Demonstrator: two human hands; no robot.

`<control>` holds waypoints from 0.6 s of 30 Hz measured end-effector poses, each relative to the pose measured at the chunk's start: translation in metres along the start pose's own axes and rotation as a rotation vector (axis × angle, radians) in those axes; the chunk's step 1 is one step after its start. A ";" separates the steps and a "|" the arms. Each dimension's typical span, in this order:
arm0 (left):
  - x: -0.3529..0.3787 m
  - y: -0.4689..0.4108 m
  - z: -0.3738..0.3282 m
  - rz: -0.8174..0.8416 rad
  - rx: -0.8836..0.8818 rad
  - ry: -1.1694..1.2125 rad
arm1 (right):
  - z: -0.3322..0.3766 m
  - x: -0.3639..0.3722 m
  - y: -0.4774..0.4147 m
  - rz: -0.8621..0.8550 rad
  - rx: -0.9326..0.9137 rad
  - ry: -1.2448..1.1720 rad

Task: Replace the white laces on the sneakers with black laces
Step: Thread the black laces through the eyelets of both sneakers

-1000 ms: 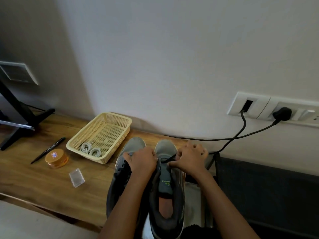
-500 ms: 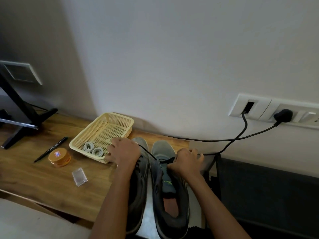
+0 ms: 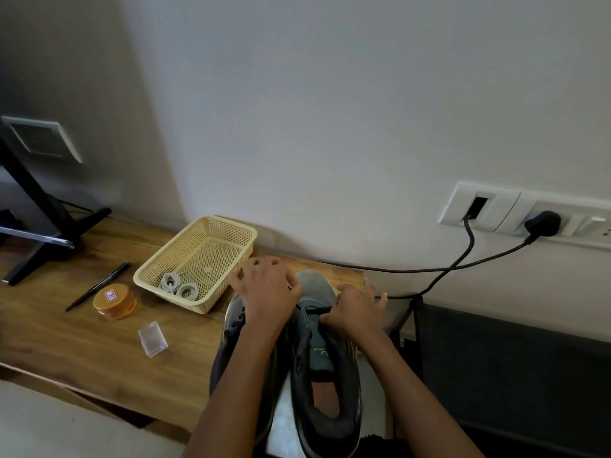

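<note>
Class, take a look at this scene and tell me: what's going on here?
A person is threading a black lace into a grey sneaker near its toe; the left hand and right hand each pinch the lace. The second sneaker lies alongside. Coiled white laces sit in the yellow basket.

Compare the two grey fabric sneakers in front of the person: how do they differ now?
The left grey sneaker is mostly covered by the left hand and forearm; the right grey sneaker shows its tongue and open collar. A black lace crosses the right grey sneaker near the toe, pinched by the right hand; on the left grey sneaker no lace can be made out. Both are grey, side by side, toes toward the wall.
</note>
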State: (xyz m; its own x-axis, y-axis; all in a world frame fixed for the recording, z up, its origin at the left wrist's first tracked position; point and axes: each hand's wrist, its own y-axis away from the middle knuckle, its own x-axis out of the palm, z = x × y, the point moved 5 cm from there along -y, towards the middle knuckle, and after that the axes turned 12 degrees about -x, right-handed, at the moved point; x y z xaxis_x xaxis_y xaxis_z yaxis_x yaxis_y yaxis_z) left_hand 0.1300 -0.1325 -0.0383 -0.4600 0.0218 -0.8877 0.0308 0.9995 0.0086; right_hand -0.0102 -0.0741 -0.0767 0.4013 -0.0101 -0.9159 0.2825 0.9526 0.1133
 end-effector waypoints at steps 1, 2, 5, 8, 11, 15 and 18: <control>0.004 0.000 0.000 0.048 0.026 -0.033 | -0.001 0.001 0.000 -0.002 -0.004 -0.001; 0.008 0.001 0.001 0.092 0.039 -0.075 | -0.001 0.002 0.000 -0.003 -0.009 -0.005; 0.011 0.003 0.005 0.177 0.016 -0.198 | -0.003 0.003 0.000 -0.013 -0.022 -0.045; 0.011 0.003 0.008 0.183 -0.016 -0.226 | -0.005 0.004 0.000 -0.018 -0.018 -0.065; 0.013 0.003 0.009 0.166 -0.001 -0.235 | -0.003 0.005 0.000 -0.020 -0.016 -0.043; 0.005 -0.001 0.009 0.079 -0.037 -0.176 | 0.001 0.005 0.004 -0.035 -0.016 0.002; -0.035 -0.011 0.022 -0.160 -0.266 0.121 | 0.000 0.004 0.007 -0.052 0.005 -0.004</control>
State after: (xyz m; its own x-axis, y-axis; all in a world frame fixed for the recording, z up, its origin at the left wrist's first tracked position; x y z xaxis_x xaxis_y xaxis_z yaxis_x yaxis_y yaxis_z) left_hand 0.1655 -0.1451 -0.0175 -0.5427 -0.1487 -0.8267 -0.2753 0.9613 0.0078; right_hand -0.0067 -0.0679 -0.0800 0.3892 -0.0607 -0.9192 0.3071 0.9493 0.0674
